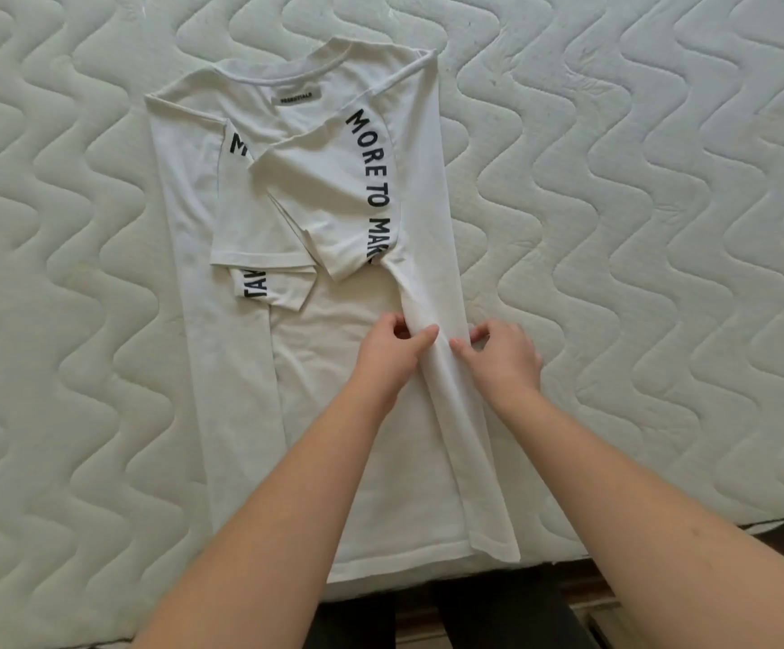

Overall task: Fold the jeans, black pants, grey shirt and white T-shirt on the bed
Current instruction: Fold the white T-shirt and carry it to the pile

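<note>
The white T-shirt point(334, 414) lies lengthwise on the bed, collar at the far end, hem near the front edge. Both sides and both sleeves are folded inward, and black lettering shows on the sleeves. A raised ridge of cloth runs down the folded right side. My left hand point(392, 351) pinches this ridge from its left, thumb and fingers curled round the fabric. My right hand point(505, 356) pinches the same ridge from its right, about level with the left hand. The jeans, black pants and grey shirt are out of view.
The quilted white mattress point(661, 227) with a wavy stitch pattern spreads all round the shirt. Its front edge point(568, 557) runs just past the shirt's hem, with dark floor and my legs in black below it.
</note>
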A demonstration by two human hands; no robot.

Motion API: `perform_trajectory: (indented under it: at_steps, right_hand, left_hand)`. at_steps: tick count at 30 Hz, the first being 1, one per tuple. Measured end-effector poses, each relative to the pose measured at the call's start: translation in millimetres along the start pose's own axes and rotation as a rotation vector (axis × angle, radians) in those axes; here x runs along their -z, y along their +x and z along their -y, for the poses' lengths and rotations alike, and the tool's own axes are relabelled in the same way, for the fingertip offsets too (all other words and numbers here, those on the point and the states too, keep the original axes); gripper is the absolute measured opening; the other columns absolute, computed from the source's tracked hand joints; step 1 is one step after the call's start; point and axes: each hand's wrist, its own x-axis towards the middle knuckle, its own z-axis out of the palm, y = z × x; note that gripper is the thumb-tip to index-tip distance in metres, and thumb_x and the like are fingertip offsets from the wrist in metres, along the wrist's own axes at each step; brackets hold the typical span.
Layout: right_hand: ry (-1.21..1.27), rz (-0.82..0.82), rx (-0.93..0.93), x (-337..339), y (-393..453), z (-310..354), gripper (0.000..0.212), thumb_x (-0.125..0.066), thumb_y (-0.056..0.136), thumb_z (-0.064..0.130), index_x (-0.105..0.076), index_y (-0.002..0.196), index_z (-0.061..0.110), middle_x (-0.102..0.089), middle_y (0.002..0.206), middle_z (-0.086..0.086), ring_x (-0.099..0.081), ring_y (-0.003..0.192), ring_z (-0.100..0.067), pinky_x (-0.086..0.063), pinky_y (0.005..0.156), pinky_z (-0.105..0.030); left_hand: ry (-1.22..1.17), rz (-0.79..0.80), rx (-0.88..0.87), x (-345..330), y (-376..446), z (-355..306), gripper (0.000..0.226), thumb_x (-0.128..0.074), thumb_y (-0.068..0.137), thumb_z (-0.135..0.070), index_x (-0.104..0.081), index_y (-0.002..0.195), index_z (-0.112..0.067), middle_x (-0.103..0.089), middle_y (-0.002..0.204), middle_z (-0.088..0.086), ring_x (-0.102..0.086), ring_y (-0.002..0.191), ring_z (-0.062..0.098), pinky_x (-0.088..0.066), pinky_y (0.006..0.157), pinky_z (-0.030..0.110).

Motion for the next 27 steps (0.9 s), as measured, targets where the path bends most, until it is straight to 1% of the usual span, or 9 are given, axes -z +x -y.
perform_trajectory:
  at_steps: [2, 5, 8, 11, 15, 17, 21, 23, 27]
  right_hand:
    - [-0.023, 0.004, -0.020, -0.8, -8.3, -9.2, 0.027, -0.063, 0.084, 0.052, -0.064, 0.097, 0.028, -0.061, 0.110, -0.001, -0.052, 0.112, -0.026, -0.035, 0.093, -0.038]
    - [-0.097, 0.020, -0.028, -1.9, -18.4, -19.3, 0.027, -0.063, 0.083, 0.053, -0.064, 0.100, 0.032, -0.061, 0.114, 0.001, -0.047, 0.116, -0.025, -0.031, 0.094, -0.039]
    - [-0.105, 0.065, -0.041, -5.1, -29.0, -27.8, 0.031, -0.062, 0.083, 0.055, -0.065, 0.103, 0.032, -0.062, 0.115, 0.000, -0.047, 0.118, -0.026, -0.032, 0.095, -0.039]
    - [-0.135, 0.109, -0.044, -9.4, -43.2, -36.6, 0.036, -0.062, 0.081, 0.057, -0.066, 0.106, 0.030, -0.064, 0.114, 0.001, -0.050, 0.116, -0.026, -0.033, 0.094, -0.039]
    - [-0.141, 0.133, -0.080, -15.9, -65.6, -49.2, 0.036, -0.064, 0.076, 0.059, -0.069, 0.098, 0.030, -0.062, 0.107, 0.000, -0.047, 0.114, -0.028, -0.034, 0.094, -0.041]
    - [-0.137, 0.157, -0.077, -18.8, -74.6, -57.1, 0.031, -0.062, 0.080, 0.057, -0.069, 0.090, 0.028, -0.064, 0.101, 0.000, -0.050, 0.110, -0.027, -0.036, 0.092, -0.041]
    - [0.053, 0.205, -0.065, -20.2, -88.6, -74.7, 0.024, -0.061, 0.089, 0.046, -0.061, 0.081, 0.024, -0.062, 0.079, 0.005, -0.062, 0.089, -0.023, -0.043, 0.072, -0.033]
    - [0.104, 0.200, -0.068, -19.7, -96.7, -82.3, 0.021, -0.062, 0.090, 0.043, -0.059, 0.084, 0.023, -0.058, 0.076, 0.009, -0.060, 0.085, -0.021, -0.040, 0.068, -0.031]
    - [0.010, 0.344, 0.006, -25.5, -113.8, -96.2, 0.026, -0.063, 0.090, 0.041, -0.068, 0.103, 0.020, -0.068, 0.093, -0.001, -0.061, 0.088, -0.022, -0.039, 0.068, -0.029]
  left_hand:
    - [-0.097, 0.061, 0.024, 2.7, -5.2, 4.5, 0.028, -0.074, 0.085, -0.018, -0.054, 0.105, -0.016, -0.070, 0.104, 0.004, -0.066, 0.093, 0.012, -0.053, 0.079, 0.025]
    - [-0.088, 0.150, 0.098, 4.7, -15.6, 17.7, 0.053, -0.074, 0.084, -0.012, -0.041, 0.126, -0.015, -0.069, 0.112, 0.009, -0.068, 0.099, 0.017, -0.055, 0.090, 0.036]
    - [-0.024, 0.170, 0.136, 1.4, -31.2, 36.0, 0.045, -0.074, 0.085, -0.011, -0.054, 0.124, -0.003, -0.071, 0.111, 0.011, -0.069, 0.100, 0.023, -0.055, 0.093, 0.043]
    - [0.025, 0.131, 0.156, -0.8, -53.3, 60.5, 0.038, -0.074, 0.085, -0.017, -0.064, 0.118, -0.001, -0.072, 0.107, 0.013, -0.069, 0.099, 0.026, -0.055, 0.091, 0.047]
    - [0.150, 0.185, 0.179, -0.2, -82.1, 100.7, 0.040, -0.077, 0.082, -0.020, -0.065, 0.119, -0.008, -0.073, 0.104, 0.005, -0.069, 0.096, 0.019, -0.056, 0.090, 0.042]
    - [0.244, 0.198, 0.197, -2.0, -91.7, 117.6, 0.041, -0.076, 0.081, -0.024, -0.064, 0.118, -0.010, -0.072, 0.104, 0.005, -0.069, 0.097, 0.021, -0.055, 0.089, 0.043]
    - [0.451, 0.122, 0.174, -2.9, -109.4, 141.1, 0.035, -0.069, 0.084, -0.043, -0.070, 0.106, -0.015, -0.074, 0.097, 0.001, -0.068, 0.088, 0.021, -0.056, 0.081, 0.040]
    - [0.527, 0.128, 0.157, -2.1, -119.1, 150.9, 0.033, -0.067, 0.085, -0.048, -0.069, 0.104, -0.021, -0.072, 0.092, -0.004, -0.066, 0.084, 0.018, -0.055, 0.078, 0.037]
    - [0.564, 0.153, 0.125, -3.6, -134.6, 165.1, 0.032, -0.070, 0.084, -0.038, -0.065, 0.111, -0.022, -0.067, 0.090, -0.007, -0.065, 0.087, 0.017, -0.049, 0.073, 0.030]
